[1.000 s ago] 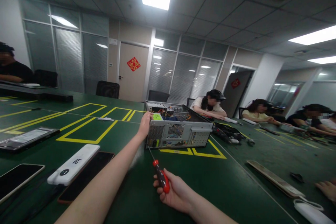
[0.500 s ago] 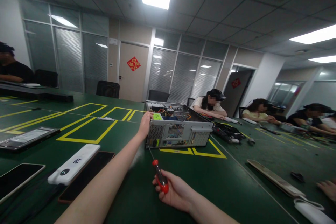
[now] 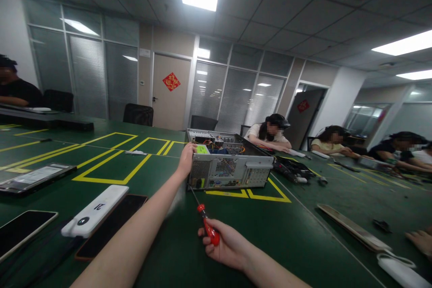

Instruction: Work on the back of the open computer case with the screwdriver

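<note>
An uncovered computer case (image 3: 232, 172) lies on the green table, its rear panel facing me and its boards and wires showing from above. My left hand (image 3: 185, 161) is closed on the case's upper left edge, beside a bright yellow-green label (image 3: 202, 149). In my right hand (image 3: 224, 243) is a red-handled screwdriver (image 3: 212, 232), with my fingers wrapped round the handle. Its thin shaft points up and left, and the tip meets the lower left corner of the rear panel. Whether it sits in a screw is too small to tell.
Left of my arm lie a white power bank (image 3: 96, 211), two phones and a hard drive (image 3: 37, 177). Yellow tape (image 3: 101, 180) marks the table (image 3: 175, 252). To the right are a black tool bag (image 3: 293, 171) and a long flat bar (image 3: 353, 227). Several people sit around.
My right hand has turned slightly, rolling the screwdriver handle and shifting it a little to the right. The tip stays at the corner; my left hand and the case hold still.
</note>
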`<state>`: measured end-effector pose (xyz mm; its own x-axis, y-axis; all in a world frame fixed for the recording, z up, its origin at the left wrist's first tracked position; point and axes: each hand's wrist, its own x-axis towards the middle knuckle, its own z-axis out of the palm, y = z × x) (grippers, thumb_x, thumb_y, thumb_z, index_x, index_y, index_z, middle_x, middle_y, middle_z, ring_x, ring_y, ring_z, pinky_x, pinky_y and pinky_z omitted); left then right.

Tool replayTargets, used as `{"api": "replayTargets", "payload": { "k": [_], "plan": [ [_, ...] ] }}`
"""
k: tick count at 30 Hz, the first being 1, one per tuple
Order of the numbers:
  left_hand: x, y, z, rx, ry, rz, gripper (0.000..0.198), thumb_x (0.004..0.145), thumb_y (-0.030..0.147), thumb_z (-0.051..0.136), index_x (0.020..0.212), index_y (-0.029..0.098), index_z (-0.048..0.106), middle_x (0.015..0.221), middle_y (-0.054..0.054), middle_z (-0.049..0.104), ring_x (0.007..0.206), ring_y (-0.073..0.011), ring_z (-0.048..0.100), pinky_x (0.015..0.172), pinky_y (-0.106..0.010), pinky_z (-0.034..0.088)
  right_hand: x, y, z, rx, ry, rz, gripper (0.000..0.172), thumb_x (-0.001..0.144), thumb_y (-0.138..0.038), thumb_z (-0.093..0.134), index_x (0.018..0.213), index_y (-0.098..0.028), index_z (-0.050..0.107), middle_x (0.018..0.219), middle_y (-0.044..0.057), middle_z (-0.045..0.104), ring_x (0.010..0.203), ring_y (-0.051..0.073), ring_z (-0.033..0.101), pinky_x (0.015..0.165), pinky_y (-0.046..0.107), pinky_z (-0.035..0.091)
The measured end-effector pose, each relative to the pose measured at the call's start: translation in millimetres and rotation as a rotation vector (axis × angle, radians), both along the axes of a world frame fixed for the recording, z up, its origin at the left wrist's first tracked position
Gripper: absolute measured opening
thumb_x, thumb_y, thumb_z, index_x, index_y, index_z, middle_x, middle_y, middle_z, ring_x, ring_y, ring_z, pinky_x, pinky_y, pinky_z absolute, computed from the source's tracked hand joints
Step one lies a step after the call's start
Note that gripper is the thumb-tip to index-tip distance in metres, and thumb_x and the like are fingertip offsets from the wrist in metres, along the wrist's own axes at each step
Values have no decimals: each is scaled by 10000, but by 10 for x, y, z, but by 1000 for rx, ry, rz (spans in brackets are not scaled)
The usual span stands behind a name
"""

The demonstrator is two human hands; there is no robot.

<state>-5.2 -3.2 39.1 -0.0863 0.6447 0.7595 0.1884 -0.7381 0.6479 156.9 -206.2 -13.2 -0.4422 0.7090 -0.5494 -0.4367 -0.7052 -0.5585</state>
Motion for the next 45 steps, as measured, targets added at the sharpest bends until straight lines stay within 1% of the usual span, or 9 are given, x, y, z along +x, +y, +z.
{"api": "replayTargets", "payload": {
  "k": [6, 10, 17, 23, 27, 32, 39, 42, 45],
  "plan": [
    [-6, -18, 6, -21, 4, 3, 352, 950, 302, 250, 698, 225, 484, 1036, -46, 669, 1160, -187, 560, 1154, -373, 338, 20, 33, -49, 39, 101, 65, 387, 985, -377, 406, 1010, -54, 620, 839, 125, 702, 653, 150, 653, 584, 231, 465],
    [-7, -19, 5, -21, 3, 18, 349, 944, 291, 262, 688, 226, 490, 1025, -47, 675, 1171, -195, 559, 1150, -384, 354, 45, 53, -55, 14, 121, 107, 379, 969, -405, 450, 1045, -65, 600, 824, 111, 694, 572, 119, 612, 505, 191, 405],
    [6, 29, -14, -11, 0, 22, 354, 939, 264, 247, 679, 223, 484, 1023, -51, 679, 1173, -187, 560, 1162, -379, 341, 31, 14, -18, 64, 11, 27, 60, 927, -164, 514, 900, -139, 562, 800, 61, 690, 506, 52, 534, 456, 130, 324],
    [4, 11, -2, -7, -2, 13, 345, 946, 273, 256, 687, 221, 478, 1021, -49, 674, 1140, -178, 570, 1159, -369, 338, 11, 2, -6, 12, 88, 103, 328, 975, -321, 434, 1027, -43, 600, 821, 118, 692, 664, 131, 650, 570, 205, 448],
    [5, 1, 7, -5, -13, 19, 342, 946, 281, 269, 685, 220, 481, 1029, -55, 673, 1141, -185, 570, 1159, -377, 340, 34, 20, -44, 70, 114, 159, 310, 956, -354, 482, 1066, -89, 598, 996, 122, 701, 767, 175, 681, 609, 246, 456],
    [4, 10, 1, -12, -1, 7, 339, 939, 275, 257, 684, 223, 475, 1032, -54, 670, 1176, -187, 554, 1166, -380, 332, 50, 32, -54, 39, 102, 159, 328, 947, -395, 494, 1049, -99, 592, 889, 93, 687, 561, 92, 556, 460, 158, 301],
    [2, 7, -6, -25, -8, 21, 342, 935, 278, 273, 678, 225, 491, 1042, -53, 677, 1221, -201, 534, 1142, -387, 366, 26, -11, -50, 88, 33, 61, 42, 858, -152, 576, 871, -114, 588, 690, 25, 617, 497, 38, 453, 457, 122, 263],
    [-2, -7, 4, -25, -7, 9, 342, 937, 284, 273, 676, 225, 484, 1045, -49, 677, 1213, -196, 538, 1145, -378, 360, 19, -10, -25, -7, 61, 64, 198, 896, -229, 497, 909, -67, 609, 604, 28, 579, 512, 64, 492, 471, 125, 314],
    [-5, -4, 11, -11, 2, 5, 349, 941, 275, 258, 674, 228, 478, 1005, -44, 679, 1155, -188, 566, 1158, -376, 342, 4, -1, 3, -20, 112, 45, 271, 914, -272, 451, 938, -55, 612, 727, 96, 668, 592, 109, 586, 523, 165, 402]
  ]
}}
